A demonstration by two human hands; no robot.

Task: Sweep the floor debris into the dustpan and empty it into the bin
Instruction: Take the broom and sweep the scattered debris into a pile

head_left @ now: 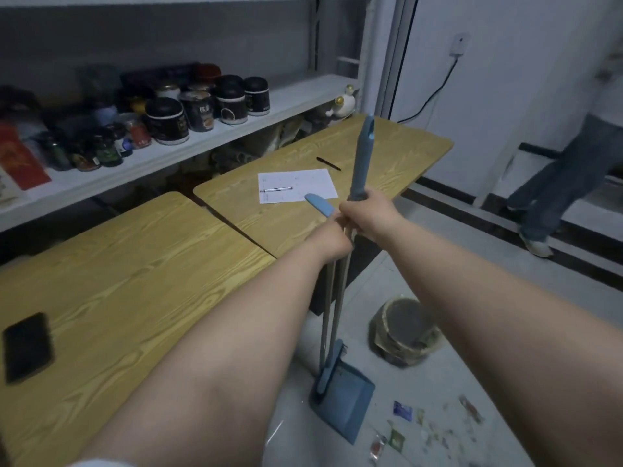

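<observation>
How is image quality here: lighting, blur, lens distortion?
Head view: dim, flat indoor light; wide-angle bending of the white shelf edges; walking person in blue jeans motion-blurred at right; both hands and the blue dustpan reasonably sharp.

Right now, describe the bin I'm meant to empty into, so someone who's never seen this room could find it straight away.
Start at the two yellow wood-grain tables under the white shelf of jars, then look down at the pale tiled floor beside them. Past the upright blue plastic dustpan stands a small round waste bin. It is the only round container on the floor, lined with a crumpled bag folded over its rim.
</observation>
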